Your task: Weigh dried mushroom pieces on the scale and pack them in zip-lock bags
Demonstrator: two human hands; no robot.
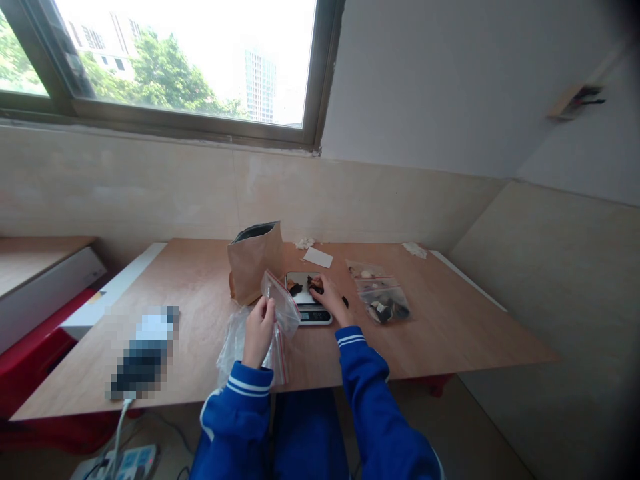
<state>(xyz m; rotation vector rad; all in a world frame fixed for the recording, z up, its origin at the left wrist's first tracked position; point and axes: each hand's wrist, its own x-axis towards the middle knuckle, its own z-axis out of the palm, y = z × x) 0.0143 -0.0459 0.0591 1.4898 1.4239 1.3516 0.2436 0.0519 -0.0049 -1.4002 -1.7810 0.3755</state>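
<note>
Plastic bag [278, 304] x1 in L hand [259, 332], R hand [325, 297] on scale [315, 316]

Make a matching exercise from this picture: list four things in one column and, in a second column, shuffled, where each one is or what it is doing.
Things:
1. Person's left hand
2. Person's right hand
3. Brown kraft paper bag
4. Clear plastic bags of dark pieces

Places and states:
A. Touching dark pieces on the flat digital scale
B. Lying right of the scale on the light wooden table
C. Holding a clear plastic zip bag
D. Standing upright, left of the scale

Pairs: 1-C, 2-A, 3-D, 4-B
</note>
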